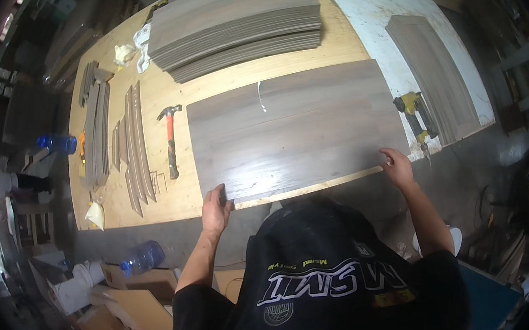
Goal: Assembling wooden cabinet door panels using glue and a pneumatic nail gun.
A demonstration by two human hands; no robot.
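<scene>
A wide grey-brown wood-grain board (300, 131) lies flat at the near edge of the table, with a thin white streak near its far edge. My left hand (216, 211) is closed on its near left corner, fingers on the top face. At the near right corner, the thumb and fingers of my right hand (396, 166) pinch the board's edge. What the fingers do beneath the board is hidden. Just left of the board rests a claw hammer (171, 143) with an orange and black handle. A yellow-and-black nail gun (414, 118) lies beyond the right side of the board.
Behind the board rises a stack of similar panels (236, 28). Narrow strips (135, 147) lie on the table's left part, and a pile of long boards (433, 74) on the pale right part. Blue plastic bottles (143, 257) and cardboard pieces (122, 318) are on the floor to the left.
</scene>
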